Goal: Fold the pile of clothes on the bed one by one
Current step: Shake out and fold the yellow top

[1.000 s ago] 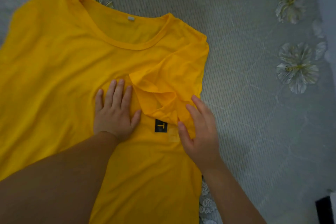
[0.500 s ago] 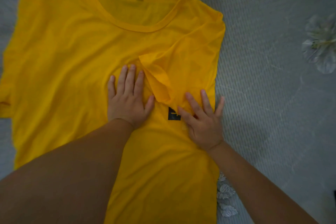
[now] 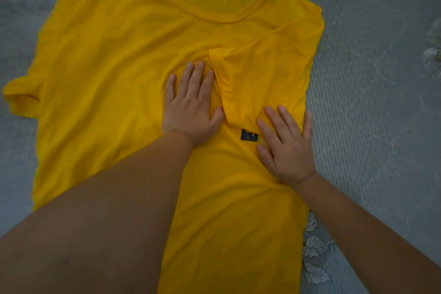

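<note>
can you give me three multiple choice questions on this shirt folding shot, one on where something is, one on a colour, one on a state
1. Where does the small black patch lie?
A. between the two hands
B. on the left sleeve
C. inside the neckline

2. What colour is the t-shirt?
A. white
B. yellow
C. blue

3. How does the sleeve on the right-hand side lie?
A. spread out on the bedspread
B. folded in over the chest
C. rolled into a tube

Answers:
1 A: the patch sits between the left hand and the right hand, both pressed flat on the shirt.
2 B: the fabric is yellow against the grey bedspread.
3 B: it lies doubled over the front, inside the shirt's edge.
</note>
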Motion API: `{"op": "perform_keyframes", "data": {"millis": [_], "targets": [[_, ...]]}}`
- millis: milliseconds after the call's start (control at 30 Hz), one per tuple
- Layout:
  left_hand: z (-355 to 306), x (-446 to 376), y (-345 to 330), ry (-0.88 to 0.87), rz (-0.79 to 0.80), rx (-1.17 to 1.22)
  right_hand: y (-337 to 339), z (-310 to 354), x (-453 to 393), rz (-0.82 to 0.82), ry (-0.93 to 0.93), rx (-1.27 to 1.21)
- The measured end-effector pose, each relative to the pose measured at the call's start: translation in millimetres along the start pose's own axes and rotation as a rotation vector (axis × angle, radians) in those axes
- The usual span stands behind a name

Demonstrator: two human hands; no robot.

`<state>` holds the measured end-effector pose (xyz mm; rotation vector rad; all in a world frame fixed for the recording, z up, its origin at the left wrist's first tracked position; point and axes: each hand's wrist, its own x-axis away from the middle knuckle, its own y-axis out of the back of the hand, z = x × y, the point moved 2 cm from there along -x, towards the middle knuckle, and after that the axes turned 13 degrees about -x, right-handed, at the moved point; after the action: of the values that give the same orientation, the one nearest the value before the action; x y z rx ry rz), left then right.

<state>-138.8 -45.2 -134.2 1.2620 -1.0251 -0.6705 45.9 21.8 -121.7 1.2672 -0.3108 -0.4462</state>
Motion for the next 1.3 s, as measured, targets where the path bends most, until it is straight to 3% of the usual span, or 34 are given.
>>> {"op": "perform_keyframes", "data": {"millis": [100, 167, 233, 300, 367, 467, 533, 633, 767, 867, 933, 1033, 1100, 1133, 1233, 1300], "targets": [[3, -2, 6, -0.019, 0.067, 0.128, 9, 11, -2, 0.060, -0.036, 0.083], [10, -5, 18, 0.024, 0.099, 0.446, 17, 20, -4, 0.125, -0.095, 0.092], [23, -1, 36, 0.082, 0.027, 0.832, 24, 29, -5, 0.189, -0.192, 0.059], [46, 9, 50, 0.151, -0.127, 0.977, 30, 35, -12, 0.275, -0.335, 0.057], [79, 27, 54, 0.224, -0.300, 0.862, 33, 48, -24, 0.262, -0.373, 0.080], [134, 56, 42, 0.421, -0.448, 0.545, 27, 90, -50, 0.076, -0.210, 0.022], [172, 71, 24, 0.649, -0.418, 0.483, 10, 125, -69, 0.030, -0.105, -0.053], [214, 77, 9, 0.902, -0.285, 0.579, -24, 157, -98, 0.085, -0.138, -0.184], [239, 52, 7, 0.743, -0.078, 0.639, -55, 165, -117, 0.141, -0.224, -0.136], [248, 40, 17, 0.681, -0.025, 0.909, -55, 168, -119, 0.102, -0.258, -0.144], [254, 40, 32, 0.630, -0.194, 0.968, -53, 169, -118, 0.079, -0.260, -0.140], [250, 55, 61, 0.343, -0.631, 0.498, -49, 172, -121, 0.083, -0.252, -0.107], [242, 69, 58, 0.177, -0.692, 0.336, -47, 174, -124, 0.089, -0.239, -0.061], [240, 76, 51, 0.150, -0.626, 0.301, -46, 174, -125, 0.095, -0.245, -0.052], [242, 89, 31, 0.250, -0.171, 0.341, -44, 176, -127, 0.086, -0.251, -0.035], [252, 88, 30, 0.369, -0.126, 0.285, -45, 176, -127, 0.077, -0.245, -0.024]]}}
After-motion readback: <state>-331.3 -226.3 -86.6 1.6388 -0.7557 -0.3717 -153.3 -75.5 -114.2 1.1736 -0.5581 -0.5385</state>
